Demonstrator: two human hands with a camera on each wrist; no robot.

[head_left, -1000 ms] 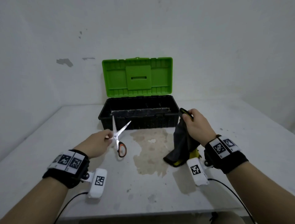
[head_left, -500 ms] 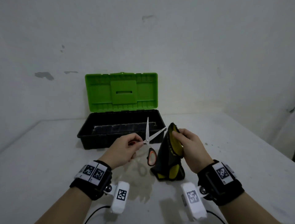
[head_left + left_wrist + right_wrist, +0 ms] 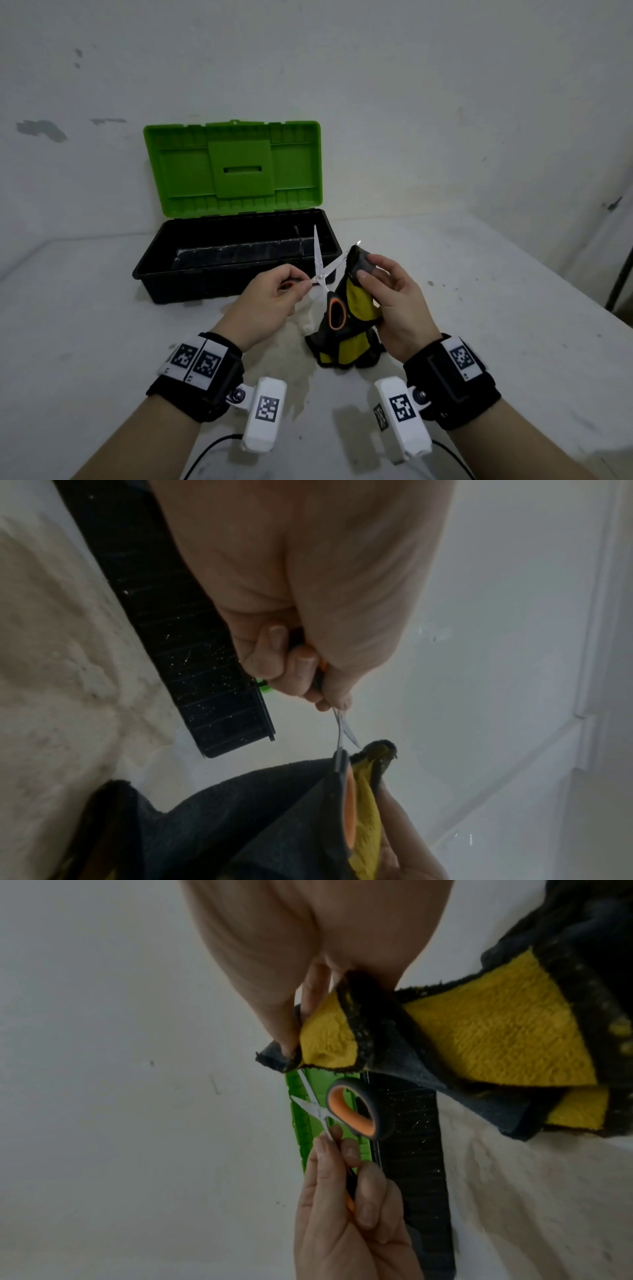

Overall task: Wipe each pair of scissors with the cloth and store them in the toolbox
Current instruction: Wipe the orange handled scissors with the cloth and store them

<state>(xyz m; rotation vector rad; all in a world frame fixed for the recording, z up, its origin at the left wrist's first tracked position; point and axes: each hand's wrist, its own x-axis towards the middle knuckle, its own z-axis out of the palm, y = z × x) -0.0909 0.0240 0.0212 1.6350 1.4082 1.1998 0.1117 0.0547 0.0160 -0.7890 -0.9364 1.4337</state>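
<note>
My left hand (image 3: 274,301) grips one handle of a pair of scissors (image 3: 323,277) with orange-and-black handles, blades spread open and pointing up. The free handle loop (image 3: 359,1110) hangs beside the cloth. My right hand (image 3: 387,294) pinches a grey-and-yellow cloth (image 3: 356,308) around the right-hand blade, whose tip pokes out above my fingers. The cloth's lower end (image 3: 346,353) rests on the table. In the left wrist view the scissors (image 3: 341,739) run from my left hand (image 3: 308,669) into the cloth (image 3: 274,818). The toolbox (image 3: 236,253), black with an upright green lid (image 3: 233,168), stands open behind.
A white table (image 3: 102,325) with a stained patch near the cloth carries everything. A pale wall (image 3: 376,85) rises right behind the toolbox. The table's right edge (image 3: 582,294) drops off beside a dark pole.
Both hands came together in front of the toolbox. The scissors moved right and up to the cloth, and my right hand now folds the cloth around one blade.
</note>
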